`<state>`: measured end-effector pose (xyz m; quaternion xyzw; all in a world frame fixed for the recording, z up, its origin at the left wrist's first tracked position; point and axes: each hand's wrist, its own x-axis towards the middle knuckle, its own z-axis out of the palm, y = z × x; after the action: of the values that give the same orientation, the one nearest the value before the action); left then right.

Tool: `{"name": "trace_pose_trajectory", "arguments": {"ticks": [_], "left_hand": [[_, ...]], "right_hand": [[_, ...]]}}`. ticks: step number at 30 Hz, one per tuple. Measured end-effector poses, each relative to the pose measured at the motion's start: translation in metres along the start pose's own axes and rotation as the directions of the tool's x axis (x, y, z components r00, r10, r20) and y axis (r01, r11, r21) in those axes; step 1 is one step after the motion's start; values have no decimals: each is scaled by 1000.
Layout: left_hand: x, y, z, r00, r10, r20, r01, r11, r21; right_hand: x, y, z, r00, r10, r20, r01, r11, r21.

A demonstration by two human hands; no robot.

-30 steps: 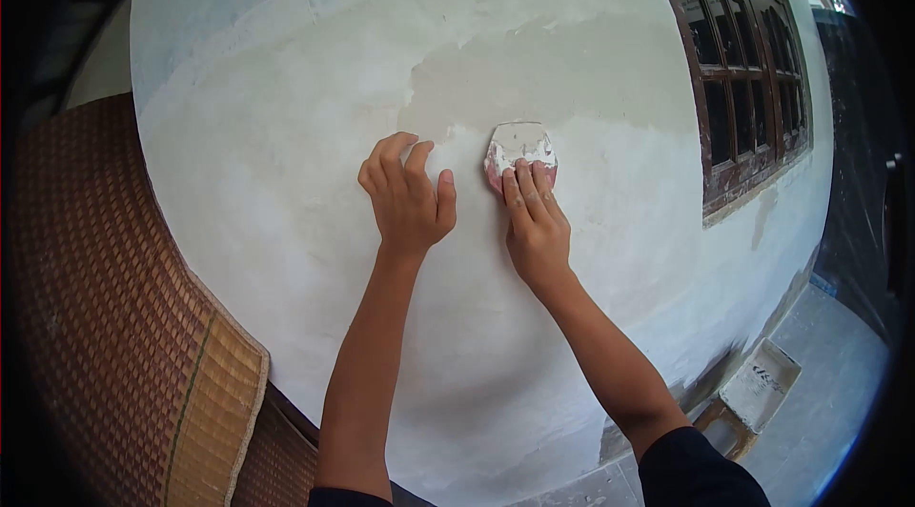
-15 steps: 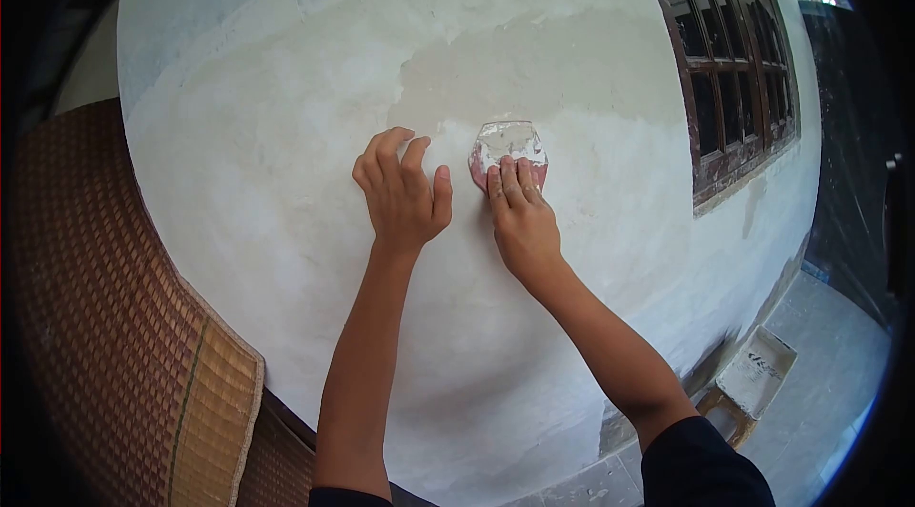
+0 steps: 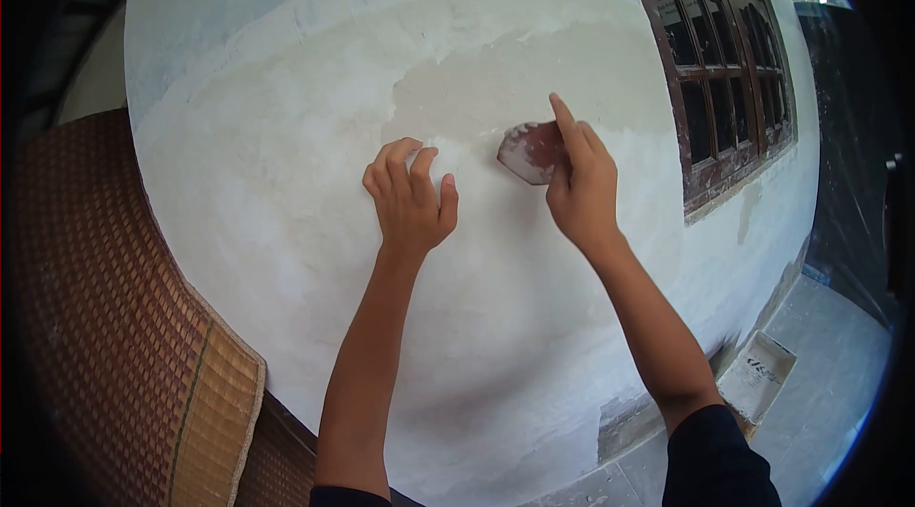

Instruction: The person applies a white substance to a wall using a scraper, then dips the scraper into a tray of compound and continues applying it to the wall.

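A dark red, flat putty scraper with angled corners and pale smears is gripped in my right hand. My thumb is at its near side, and the index finger points upward past it. The scraper is turned toward the left, just in front of the plastered wall. Beside it on the left, my left hand is open, its fingers apart and slightly bent against the wall. Above both hands, a greyish damp-looking patch spreads across the whiter plaster.
A brown wooden window is set in the wall at the right. Woven mats stand along the left side. At lower right, a putty-stained tray sits above the grey floor by the wall's foot.
My right hand has moved right and slightly up, and the scraper has turned from upright, under my fingertips, to pointing left in my grip. My left hand stays nearly in place.
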<state>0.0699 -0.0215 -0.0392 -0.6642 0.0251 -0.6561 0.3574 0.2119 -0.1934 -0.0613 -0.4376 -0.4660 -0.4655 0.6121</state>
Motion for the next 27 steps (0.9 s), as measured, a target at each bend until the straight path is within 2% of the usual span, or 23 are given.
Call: {"name": "trace_pose_trajectory", "arguments": {"ticks": [2,3,5,9,11,12,14,16,17,18,20,21,22,24,25,26,27], "left_hand": [[3,5,7,1000,23,2,-23,999,-23],[2,7,10,1000,10,12,-10,1000,-17],[-2,8,13,1000,17,1,-17,1000,16],[-3,9,11,1000,-28,-14,29,999,31],[-4,9,12,1000,-9,3,8,999,33],[-4,9,12,1000,10,11,-10,999,32],[-3,9,13,1000,15,10,-15,999,33],[-4,10,12,1000,14,18,-15,999,33],[-4,9,12,1000,17,20,-17,999,32],[-4,9,12,1000,22,21,-22,999,30],[-4,10,12,999,24,23,-25,999,30],[-4,9,12,999,26,26,-27,999,32],[-3,8,12,999,30,25,-30,999,35],[-3,10,11,999,33,32,-34,999,24],[-4,10,11,999,33,32,-34,999,22],[-4,9,12,999,40,26,-41,999,19],[-5,8,12,999,47,21,-47,999,16]], "right_hand": [[33,10,1,997,26,70,-34,993,113],[41,14,5,997,22,69,-30,993,117],[55,21,13,975,-30,221,-5,988,155],[64,38,33,948,-32,318,-17,988,150],[70,53,36,998,62,17,-63,997,38],[74,48,26,991,127,-37,-124,989,79],[68,39,27,982,186,-13,-174,941,291],[55,32,42,990,-29,137,-1,977,212],[54,29,47,977,25,214,-55,989,136],[57,32,45,977,31,213,-61,989,136],[71,37,36,976,196,-98,-186,978,96],[72,35,32,968,219,-121,-199,966,164],[68,33,36,968,219,-125,-197,966,167],[53,29,47,994,-32,102,8,974,225],[52,31,49,989,1,146,-17,994,108],[56,35,47,989,3,145,-18,994,106],[62,41,41,986,163,38,-166,980,105]]}}
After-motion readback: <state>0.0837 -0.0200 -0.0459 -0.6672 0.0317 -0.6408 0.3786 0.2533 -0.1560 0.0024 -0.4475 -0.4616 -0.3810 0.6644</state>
